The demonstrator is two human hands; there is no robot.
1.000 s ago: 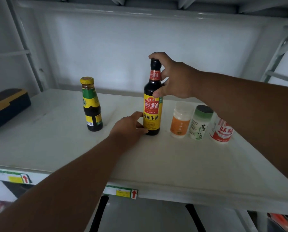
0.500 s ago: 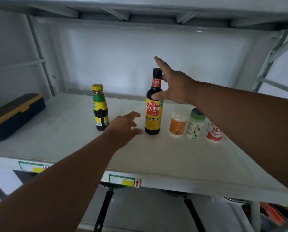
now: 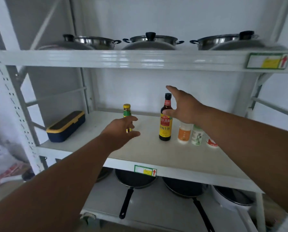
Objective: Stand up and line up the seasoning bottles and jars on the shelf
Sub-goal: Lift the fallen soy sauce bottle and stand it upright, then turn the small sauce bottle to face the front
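Note:
A tall dark soy sauce bottle point(image 3: 165, 121) with a yellow and red label stands upright on the middle white shelf point(image 3: 156, 153). Right of it stand an orange-labelled white jar point(image 3: 184, 133), a green-labelled white jar point(image 3: 197, 135) and a red-labelled jar point(image 3: 211, 142), the last partly hidden by my right arm. A smaller dark bottle point(image 3: 126, 109) with a yellow cap stands to the left, mostly behind my left hand point(image 3: 121, 131). My right hand point(image 3: 183, 106) hovers open just right of the soy bottle's neck, holding nothing. My left hand is open too.
A dark blue box with a yellow rim point(image 3: 66, 126) lies at the shelf's left end. Three lidded steel pots point(image 3: 151, 40) sit on the shelf above. Frying pans point(image 3: 134, 180) lie on the shelf below. A white bag point(image 3: 1, 159) sits on the floor at left.
My right hand let go of the soy bottle's neck and opened. My left hand left the bottle's base and drew back left. The view pulled back and rose, showing more shelves.

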